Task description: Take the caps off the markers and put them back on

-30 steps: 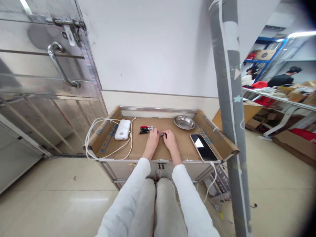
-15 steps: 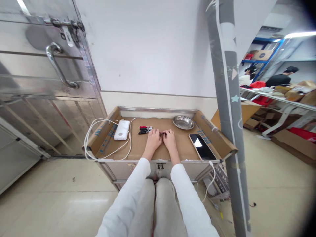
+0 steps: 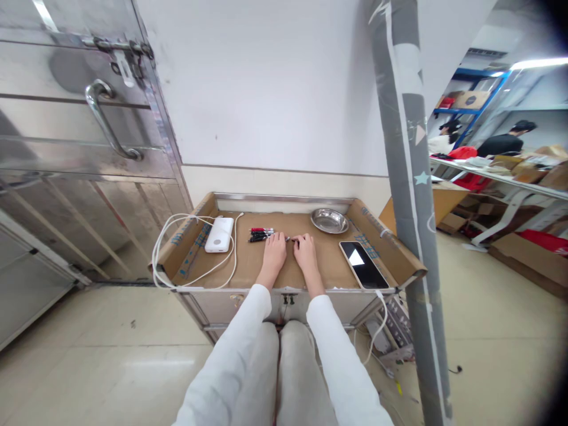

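My left hand (image 3: 274, 253) is closed just right of several pens (image 3: 260, 232), red and black, lying side by side. Past its fingertips shows the small end of a slim dark thing (image 3: 288, 239) that looks like a pen; the fingers cover most of it. My right hand (image 3: 305, 253) is a short gap to the right, thumb and fingers pinched together. Whatever sits in that pinch is too small to make out. Both hands rest low over the brown cardboard lining (image 3: 248, 269) of the tabletop.
At the left lies a white power bank (image 3: 219, 235) with a looped white cable (image 3: 155, 260). A round metal dish (image 3: 329, 220) stands at the back right, and a phone (image 3: 364, 264) on a cable lies nearer. A grey wrapped pole (image 3: 415, 177) rises beyond the right edge.
My hands have drawn slightly apart, so the gap between their fingertips is wider. The pens, dish, phone and power bank stay in place.
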Tool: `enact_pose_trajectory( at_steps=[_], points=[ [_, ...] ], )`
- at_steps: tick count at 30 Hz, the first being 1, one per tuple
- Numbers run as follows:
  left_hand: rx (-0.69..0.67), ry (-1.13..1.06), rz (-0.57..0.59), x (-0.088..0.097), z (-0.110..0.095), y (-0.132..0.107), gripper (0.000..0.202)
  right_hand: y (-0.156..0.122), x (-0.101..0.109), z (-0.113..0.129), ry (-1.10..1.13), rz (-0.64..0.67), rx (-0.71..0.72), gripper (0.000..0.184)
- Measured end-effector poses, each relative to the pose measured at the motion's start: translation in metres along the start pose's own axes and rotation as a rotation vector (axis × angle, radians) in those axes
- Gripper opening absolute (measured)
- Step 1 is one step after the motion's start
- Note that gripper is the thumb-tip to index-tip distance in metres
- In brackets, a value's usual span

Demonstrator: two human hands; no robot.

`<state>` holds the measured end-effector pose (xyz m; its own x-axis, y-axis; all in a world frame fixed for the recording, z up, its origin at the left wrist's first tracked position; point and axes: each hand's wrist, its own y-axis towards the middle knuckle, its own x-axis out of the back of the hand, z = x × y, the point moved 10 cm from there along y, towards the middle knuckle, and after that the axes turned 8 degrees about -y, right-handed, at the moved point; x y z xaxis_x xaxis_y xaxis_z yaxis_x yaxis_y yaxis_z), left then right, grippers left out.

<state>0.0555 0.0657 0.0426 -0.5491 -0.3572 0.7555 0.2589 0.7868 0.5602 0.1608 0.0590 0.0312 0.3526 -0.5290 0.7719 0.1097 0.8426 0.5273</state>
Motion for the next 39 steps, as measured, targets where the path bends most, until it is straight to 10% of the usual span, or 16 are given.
enact_pose_trajectory(
  at_steps=[12,26,39],
  points=[
    [0.095,-0.017,-0.101,0.01,0.009,-0.003,0.017,0.001,0.004,0.001,-0.01,-0.03,0.006,0.025],
    [-0.027,-0.2,0.092,0.0,-0.007,0.003,0.014,0.002,-0.001,0.009,-0.091,0.036,0.074,0.03],
    [-0.076,-0.568,-0.187,0.031,-0.008,0.005,0.019,0.002,-0.005,0.009,-0.192,0.052,0.079,0.024]
  ],
)
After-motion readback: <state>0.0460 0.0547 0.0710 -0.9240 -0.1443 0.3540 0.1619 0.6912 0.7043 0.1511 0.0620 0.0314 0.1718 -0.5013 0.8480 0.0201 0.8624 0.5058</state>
